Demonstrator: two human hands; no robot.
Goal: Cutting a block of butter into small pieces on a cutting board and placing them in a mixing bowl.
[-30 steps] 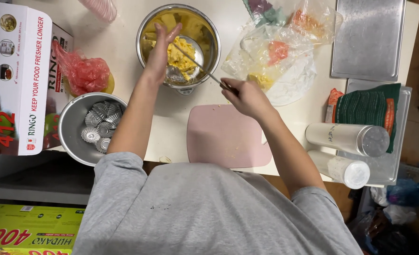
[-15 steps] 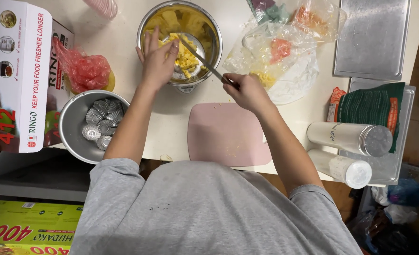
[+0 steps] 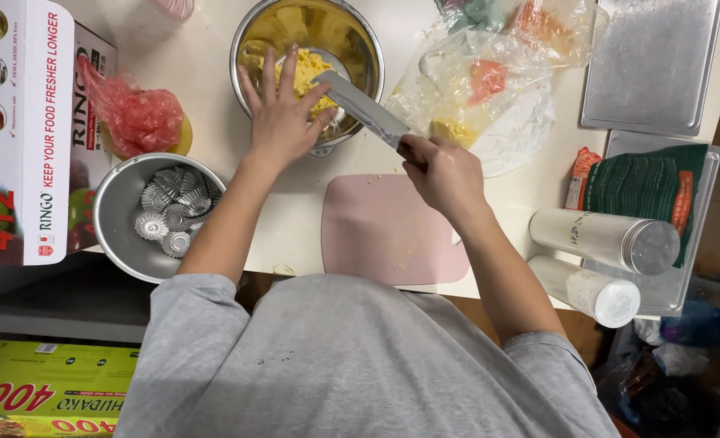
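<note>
Pale counter (image 3: 214, 57) carries a steel mixing bowl (image 3: 250, 40) at 12 o'clock, pink cutting mat (image 3: 384, 235) at centre, smaller steel bowl (image 3: 120, 215) of fluted tins at 9 — red plastic bag (image 3: 137, 118) just above it. Clear bags (image 3: 498, 81) at 1, metal trays (image 3: 652, 61) at 2–3, printed carton (image 3: 19, 122) at 9–10.

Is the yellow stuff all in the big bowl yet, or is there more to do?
The pink cutting board is bare except for crumbs, and yellow pieces are piled in the steel bowl. The right hand holds the knife over the bowl, and the left hand rests on the pile. The little tart tins sit unfilled.
</note>
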